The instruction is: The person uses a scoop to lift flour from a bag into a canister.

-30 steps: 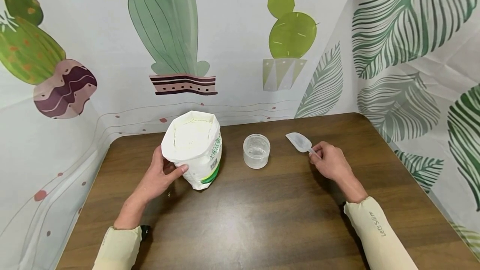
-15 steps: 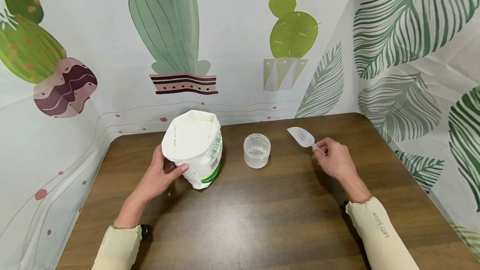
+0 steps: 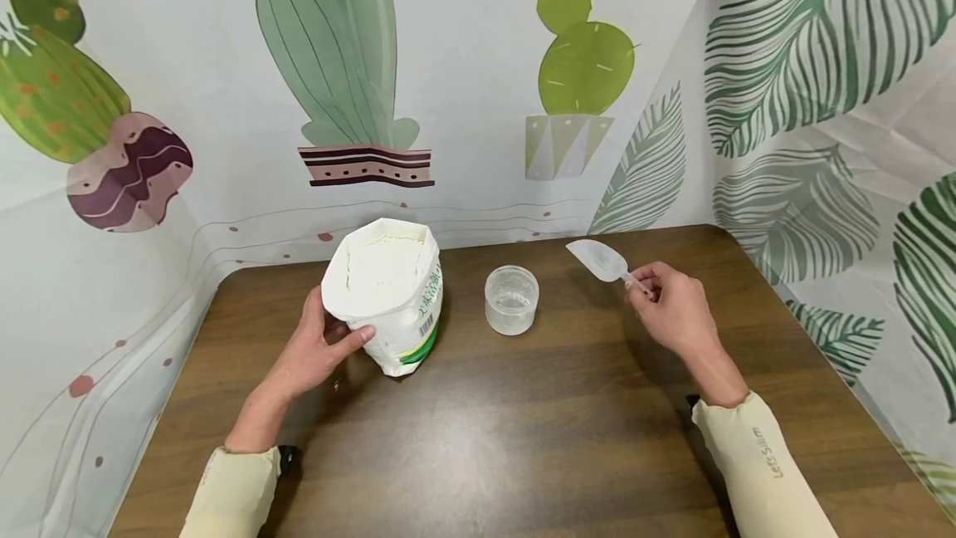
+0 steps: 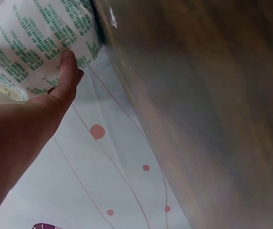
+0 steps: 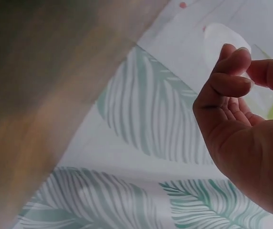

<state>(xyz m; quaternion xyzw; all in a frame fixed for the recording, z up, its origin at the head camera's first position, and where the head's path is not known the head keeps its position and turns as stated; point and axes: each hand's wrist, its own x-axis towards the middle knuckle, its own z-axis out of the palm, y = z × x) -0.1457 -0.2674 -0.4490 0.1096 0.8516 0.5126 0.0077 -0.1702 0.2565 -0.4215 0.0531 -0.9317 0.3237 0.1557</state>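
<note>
A white, open-topped bag of flour with green print stands at the left of the table, filled with pale powder. My left hand holds its near left side, thumb on the front and the other fingers round the side, mostly hidden. In the left wrist view, fingers of that hand lie along the printed bag. My right hand pinches the handle of a translucent plastic scoop, raised above the table's far right part. The right wrist view shows the curled fingers with the pale scoop bowl behind them.
A clear round plastic container sits between the bag and the scoop. The brown wooden table ends at a wall cloth printed with cacti and leaves, close behind the bag.
My right hand has lifted the scoop and turned it slightly, so it now sits higher in view with its bowl pointing left. The left hand, bag and container have stayed put.
</note>
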